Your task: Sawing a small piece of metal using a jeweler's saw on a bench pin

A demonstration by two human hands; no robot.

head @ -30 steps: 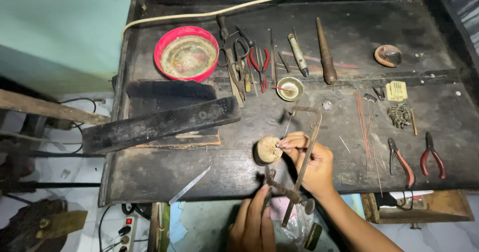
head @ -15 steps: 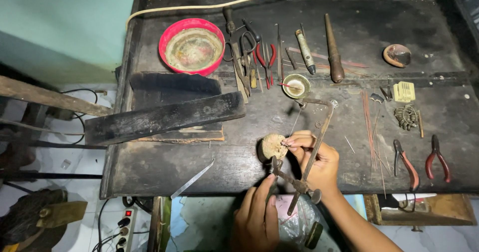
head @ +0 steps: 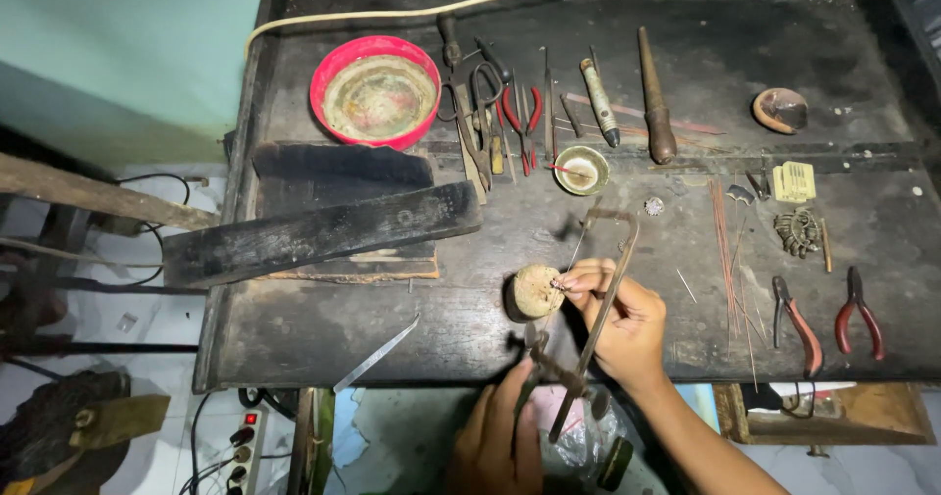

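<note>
From my remote view, a dark, scarred workbench fills the frame, a long black block lying slantwise across its left half. At the back, a red bowl sits beside a row of pliers, scissors and files, with a small metal cup just in front of them. Two red-handled pliers rest at the right edge. Near the front edge, my right hand pinches a tiny piece, too small to identify, against a round cork-like peg, fingertips closed tight on it. A jeweller's saw frame crosses that hand. My left hand, below the bench edge, curls around the saw's handle.
</note>
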